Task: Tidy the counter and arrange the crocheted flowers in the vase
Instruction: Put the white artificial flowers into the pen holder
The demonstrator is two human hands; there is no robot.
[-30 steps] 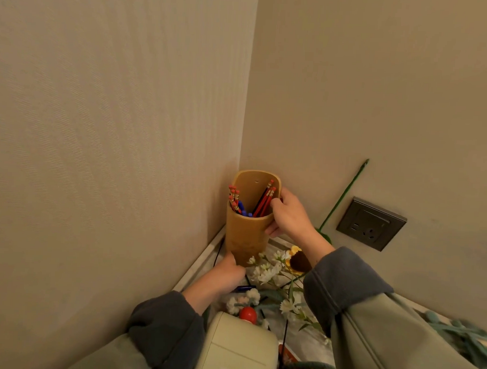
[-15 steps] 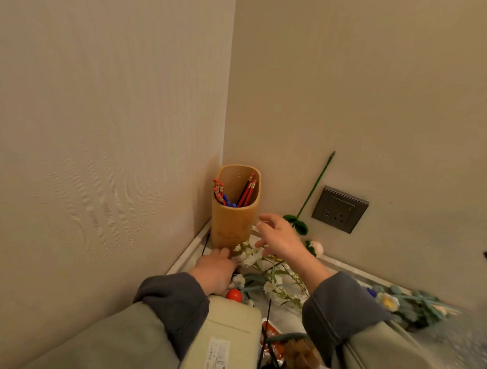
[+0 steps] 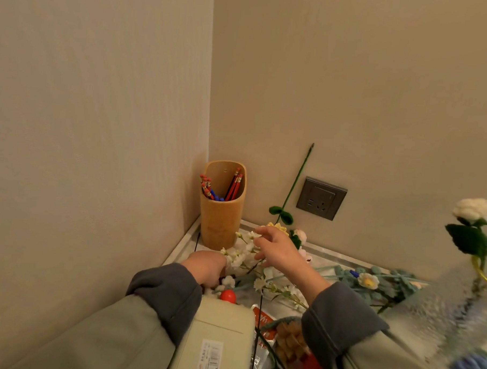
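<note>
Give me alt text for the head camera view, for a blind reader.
A person's left hand and open right hand reach into white artificial flower sprays lying on a pale counter. Behind them a tan wooden pencil holder stands in the wall corner; a grey wall socket is to its right.

No word or number can be read with any certainty. A white sticker point(image 3: 212, 356) sits on the top face of the pale green box point(image 3: 225, 320) at the lower edge of the view. It carries rows of tiny dark print and a small red mark at its lower end, all too small to make out. Just right of the box lies a red packet point(image 3: 265, 319) with white lettering. It is partly covered, and the few strokes that show cannot be made into letters.
</note>
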